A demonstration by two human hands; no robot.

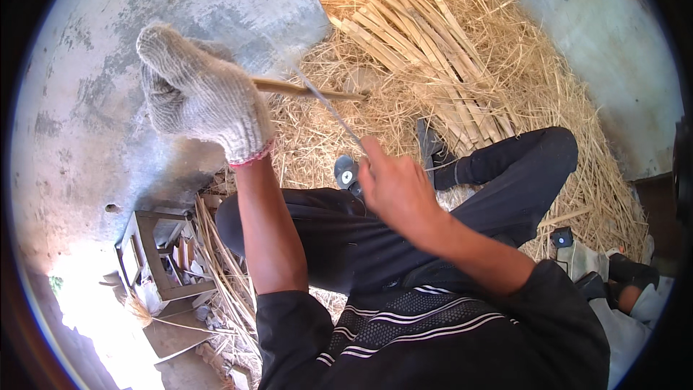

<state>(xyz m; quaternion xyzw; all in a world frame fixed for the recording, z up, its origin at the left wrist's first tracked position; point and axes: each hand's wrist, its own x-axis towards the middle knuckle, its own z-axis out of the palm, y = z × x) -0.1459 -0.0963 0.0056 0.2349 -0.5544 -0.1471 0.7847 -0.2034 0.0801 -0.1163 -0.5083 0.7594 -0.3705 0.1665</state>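
Note:
My left hand (206, 94), in a knitted grey-white glove with a red cuff edge, is closed around a bamboo strip (289, 87). The strip points out to the right over the shavings. My bare right hand (401, 188) grips a knife (336, 113), its handle mostly hidden by my fingers. The long, thin blade slants up to the left and crosses the strip a little right of the glove; whether it touches cannot be seen. Motion blurs the blade's far end. Both hands are above my bent legs in black trousers.
Split bamboo strips (426, 50) lie bundled at the far right on a heap of curly shavings (541, 108). A pale, stained wall (79, 123) rises at the left. Below it stands a small square frame (170, 293) among scraps. Part of another person (613, 325) shows at lower right.

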